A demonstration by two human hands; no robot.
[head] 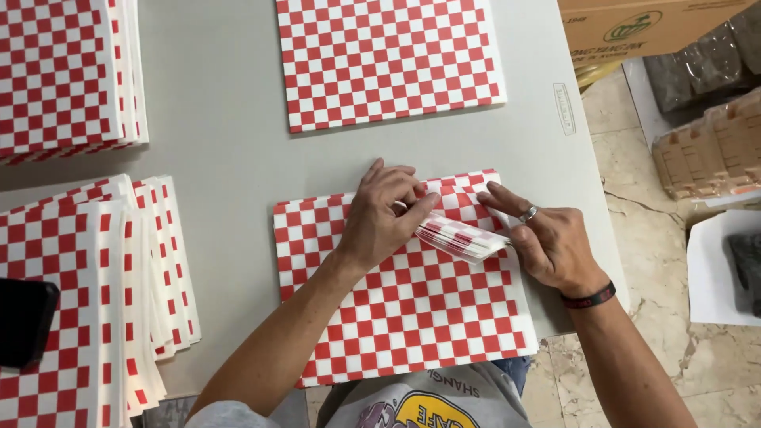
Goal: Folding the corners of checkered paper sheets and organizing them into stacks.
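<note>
A stack of red-and-white checkered paper sheets (412, 309) lies on the grey table (230, 135) right in front of me. My left hand (380, 218) presses on its upper part and pinches a bent-up bundle of sheet corners (460, 236). My right hand (551, 242), with a ring and a dark wristband, touches the same lifted corners from the right with fingers spread.
Another checkered stack (388, 59) lies at the far middle. Fanned folded sheets (103, 293) sit at the left, more piles (67, 75) at the upper left. A black object (24, 321) rests at the left edge. Cardboard box (634, 28) and wrapped packs (709, 143) stand on the floor, right.
</note>
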